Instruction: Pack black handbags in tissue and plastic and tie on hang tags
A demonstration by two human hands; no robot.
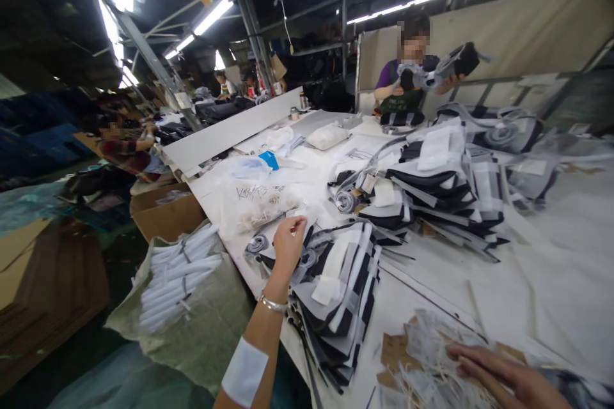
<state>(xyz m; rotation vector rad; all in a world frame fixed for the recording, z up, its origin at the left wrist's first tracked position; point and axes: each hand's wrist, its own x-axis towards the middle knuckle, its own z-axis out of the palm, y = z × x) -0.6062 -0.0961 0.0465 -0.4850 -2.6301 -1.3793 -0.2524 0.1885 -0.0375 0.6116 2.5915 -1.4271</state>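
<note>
My left hand is raised over the near stack of grey, black and white bags. Its fingers are curled together in a pinch, and whatever may be between them is hidden or too small to name. Beside it lies a rolled grey strap. At the lower right my right hand reaches over a heap of small clear plastic packets with brown cards and thin white strings. Its fingers are stretched out and nothing shows in them.
A second, larger stack of bags lies further along the white table. A clear plastic bag with handwriting is past my left hand. White rolls fill a sack at the left. Across the table a person holds up a bag.
</note>
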